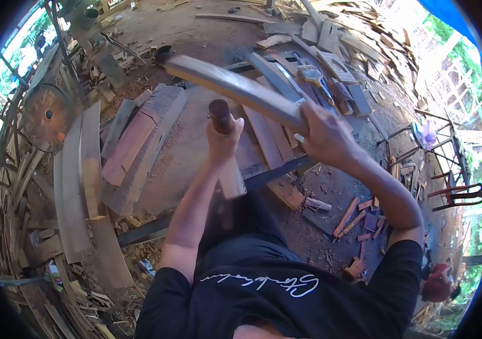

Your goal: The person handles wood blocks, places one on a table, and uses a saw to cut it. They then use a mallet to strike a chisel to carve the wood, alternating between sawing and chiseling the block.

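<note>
My left hand [224, 141] is closed round a dark brown, round-topped wooden handle [220, 108], held upright; what lies at its lower end is hidden by the hand. Just below that hand, a pale piece of wood [232, 181] shows over the bench edge. My right hand [325, 133] grips one end of a long squared wooden bar [235, 85]. The bar is raised and slants up to the left, with its far end beyond the handle. In this view it passes above the handle, apart from it.
The low workbench [167, 189] carries notched boards [159, 121], flat boards [266, 135], a handsaw [275, 73] and a paintbrush [311, 73]. Left stands a large round blade [48, 116]. Offcuts litter the floor. A chair [455, 195] and a person in red [437, 283] are at right.
</note>
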